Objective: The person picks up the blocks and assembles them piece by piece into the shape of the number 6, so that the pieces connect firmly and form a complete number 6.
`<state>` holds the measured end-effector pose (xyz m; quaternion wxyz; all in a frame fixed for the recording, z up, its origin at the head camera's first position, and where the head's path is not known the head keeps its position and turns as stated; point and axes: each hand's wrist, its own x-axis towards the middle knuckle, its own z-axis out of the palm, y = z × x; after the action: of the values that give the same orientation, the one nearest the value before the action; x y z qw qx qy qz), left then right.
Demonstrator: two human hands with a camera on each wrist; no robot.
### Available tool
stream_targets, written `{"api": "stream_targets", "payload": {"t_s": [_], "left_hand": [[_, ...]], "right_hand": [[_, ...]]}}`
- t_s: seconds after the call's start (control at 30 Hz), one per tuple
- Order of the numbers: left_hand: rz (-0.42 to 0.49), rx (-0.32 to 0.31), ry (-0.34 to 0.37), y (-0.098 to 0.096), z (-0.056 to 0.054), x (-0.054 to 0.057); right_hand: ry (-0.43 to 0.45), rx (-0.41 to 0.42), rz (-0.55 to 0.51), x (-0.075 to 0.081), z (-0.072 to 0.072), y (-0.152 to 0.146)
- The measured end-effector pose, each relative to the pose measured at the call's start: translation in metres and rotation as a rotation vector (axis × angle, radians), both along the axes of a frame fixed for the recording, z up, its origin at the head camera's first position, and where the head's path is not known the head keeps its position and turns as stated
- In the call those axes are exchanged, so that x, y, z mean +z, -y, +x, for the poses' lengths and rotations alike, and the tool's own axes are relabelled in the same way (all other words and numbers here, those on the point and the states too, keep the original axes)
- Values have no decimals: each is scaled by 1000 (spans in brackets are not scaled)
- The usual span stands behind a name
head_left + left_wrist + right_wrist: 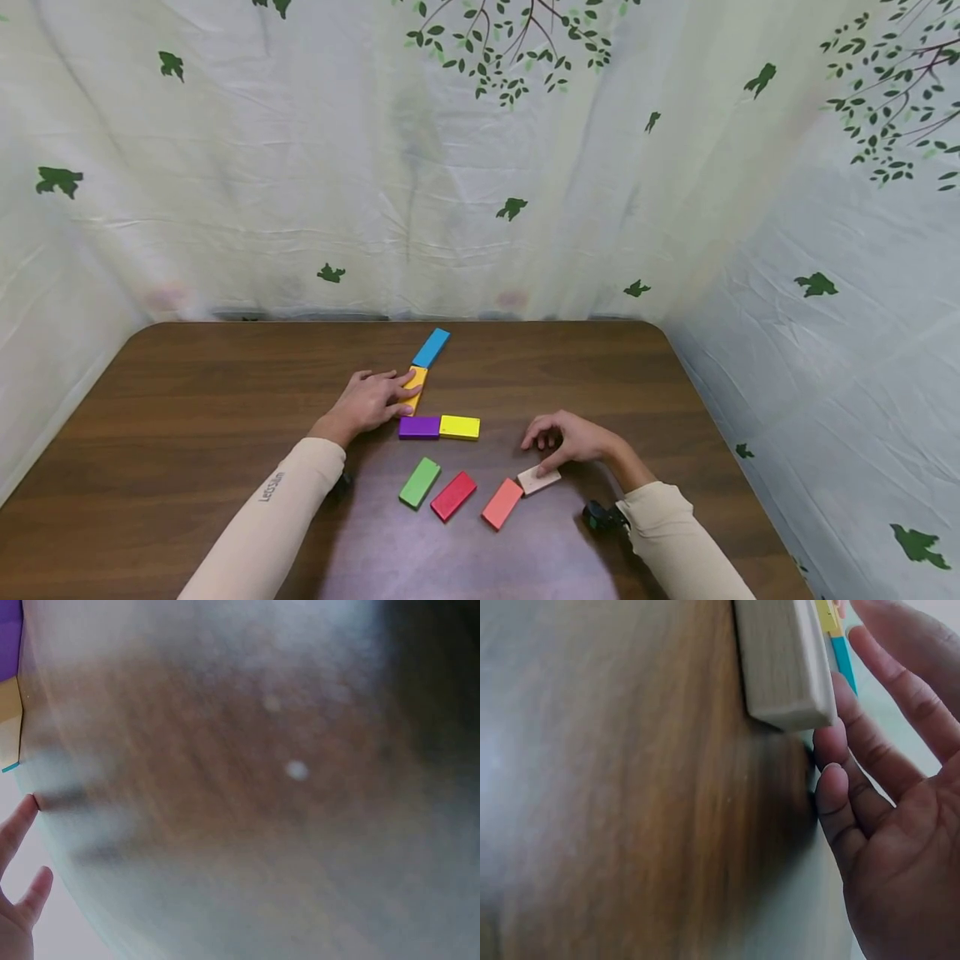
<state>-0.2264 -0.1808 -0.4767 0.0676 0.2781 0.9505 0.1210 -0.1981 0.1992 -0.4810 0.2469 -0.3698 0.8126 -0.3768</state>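
Note:
In the head view, my left hand [369, 400] rests its extended fingers on an orange-yellow block [417, 381], with the thumb by its near end. A blue block [431, 347] meets its far end, and a purple block [419, 427] lies just nearer. My right hand [573, 437] has its thumb on a white block [542, 481], the other fingers loosely bent beside it. The right wrist view shows this pale wooden block [780, 667] near the fingertips. At the left wrist view's edge, left-hand fingers [16, 832] appear straight and spread.
A yellow block [460, 427] abuts the purple one end to end. Nearer on the brown table [187, 417] lie a green block [420, 483], a red block [453, 497] and a coral block [502, 504], whose corner meets the white one. Behind hangs a leaf-printed curtain [300, 167].

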Motion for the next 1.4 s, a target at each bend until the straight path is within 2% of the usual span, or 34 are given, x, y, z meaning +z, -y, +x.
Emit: {"api": "stream_targets", "payload": {"t_s": [0.43, 0.67, 0.93, 1.4], "left_hand": [[-9, -2, -5, 0, 0, 0], [-5, 1, -1, -1, 1, 0], [-7, 5, 3, -1, 0, 0], [4, 4, -1, 0, -2, 0]], "right_hand": [[15, 49, -52, -4, 8, -10], [29, 49, -24, -3, 11, -12], [-5, 57, 0, -4, 10, -11], [13, 41, -27, -1, 7, -8]]}}
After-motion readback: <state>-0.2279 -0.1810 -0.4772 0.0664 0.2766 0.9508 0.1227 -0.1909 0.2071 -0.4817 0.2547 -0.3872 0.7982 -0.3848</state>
